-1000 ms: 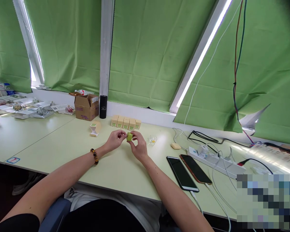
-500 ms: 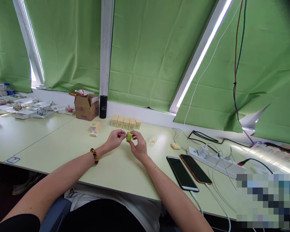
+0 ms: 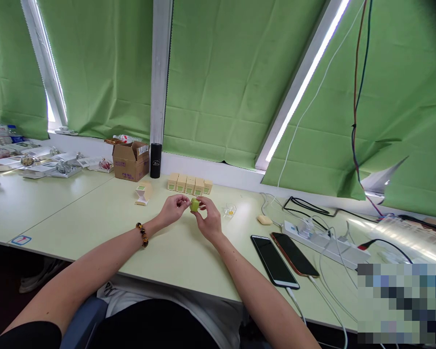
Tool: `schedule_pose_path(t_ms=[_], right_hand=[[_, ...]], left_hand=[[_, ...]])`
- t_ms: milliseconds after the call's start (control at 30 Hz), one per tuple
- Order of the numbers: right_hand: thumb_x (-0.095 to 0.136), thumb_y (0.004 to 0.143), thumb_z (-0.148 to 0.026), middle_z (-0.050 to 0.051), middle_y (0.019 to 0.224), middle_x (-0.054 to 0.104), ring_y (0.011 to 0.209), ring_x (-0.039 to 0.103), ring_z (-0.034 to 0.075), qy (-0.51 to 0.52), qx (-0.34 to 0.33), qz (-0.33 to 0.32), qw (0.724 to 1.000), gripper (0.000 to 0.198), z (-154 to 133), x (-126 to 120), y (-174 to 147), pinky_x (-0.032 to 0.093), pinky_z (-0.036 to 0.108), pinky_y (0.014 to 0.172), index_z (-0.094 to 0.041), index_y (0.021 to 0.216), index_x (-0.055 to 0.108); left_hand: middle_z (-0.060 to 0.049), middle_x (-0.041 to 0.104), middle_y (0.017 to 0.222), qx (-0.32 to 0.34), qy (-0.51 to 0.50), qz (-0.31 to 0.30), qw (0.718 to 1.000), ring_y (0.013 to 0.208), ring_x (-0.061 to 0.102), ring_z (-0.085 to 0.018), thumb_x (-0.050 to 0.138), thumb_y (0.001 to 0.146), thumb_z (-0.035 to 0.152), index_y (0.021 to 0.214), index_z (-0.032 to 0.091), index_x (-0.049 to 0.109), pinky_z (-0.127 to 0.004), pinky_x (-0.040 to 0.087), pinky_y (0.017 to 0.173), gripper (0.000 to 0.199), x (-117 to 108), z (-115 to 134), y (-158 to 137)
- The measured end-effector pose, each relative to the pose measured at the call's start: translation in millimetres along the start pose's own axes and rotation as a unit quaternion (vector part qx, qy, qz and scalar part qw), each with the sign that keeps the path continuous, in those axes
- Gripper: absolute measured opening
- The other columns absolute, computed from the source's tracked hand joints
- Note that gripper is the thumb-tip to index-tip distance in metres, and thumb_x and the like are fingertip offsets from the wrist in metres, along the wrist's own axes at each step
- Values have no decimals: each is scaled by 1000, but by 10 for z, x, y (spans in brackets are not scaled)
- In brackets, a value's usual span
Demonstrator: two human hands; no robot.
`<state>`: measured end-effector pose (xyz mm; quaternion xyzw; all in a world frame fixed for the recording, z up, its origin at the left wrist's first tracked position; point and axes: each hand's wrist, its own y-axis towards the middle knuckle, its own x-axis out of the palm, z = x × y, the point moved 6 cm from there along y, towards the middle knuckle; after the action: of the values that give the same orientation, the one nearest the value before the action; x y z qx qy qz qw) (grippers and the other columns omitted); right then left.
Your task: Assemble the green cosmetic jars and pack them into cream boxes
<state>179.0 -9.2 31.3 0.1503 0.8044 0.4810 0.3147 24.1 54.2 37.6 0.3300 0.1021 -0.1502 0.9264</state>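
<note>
Between the thumb and fingers of my right hand (image 3: pixel 210 220) is a small green rounded block (image 3: pixel 194 205), held just above the table. My left hand (image 3: pixel 173 210) is closed in a pinch right at the block's left side; whatever its fingertips grip is too small to make out. To the right of my right hand lies a small clear plastic piece (image 3: pixel 229 210) with a yellow spot. An opened small carton (image 3: pixel 143 194) stands beyond my left hand. Behind both hands is a row of several small tan boxes (image 3: pixel 189 184) with green labels.
Two phones, one white-edged (image 3: pixel 274 261) and one orange-edged (image 3: pixel 295 254), lie at the right with cables attached. Beyond them are a power strip (image 3: pixel 321 245) and a cream-coloured piece (image 3: pixel 264 220). A cardboard box (image 3: pixel 131 162) and a black bottle (image 3: pixel 155 161) stand at the back left.
</note>
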Motion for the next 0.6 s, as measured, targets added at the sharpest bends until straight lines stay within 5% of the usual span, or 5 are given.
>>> schedule_pose_path(t_ms=[600], right_hand=[[64,93,-22,10,125,68,97,68,22,-15,-3,-3,1000,38,11,8,-12,62,38,76,-25,130,58]], left_hand=[[-2,64,73,21,48,-16,999,62,49,-12,60,92,38,85,16,66,-24,39,58,24,17,-47,12]])
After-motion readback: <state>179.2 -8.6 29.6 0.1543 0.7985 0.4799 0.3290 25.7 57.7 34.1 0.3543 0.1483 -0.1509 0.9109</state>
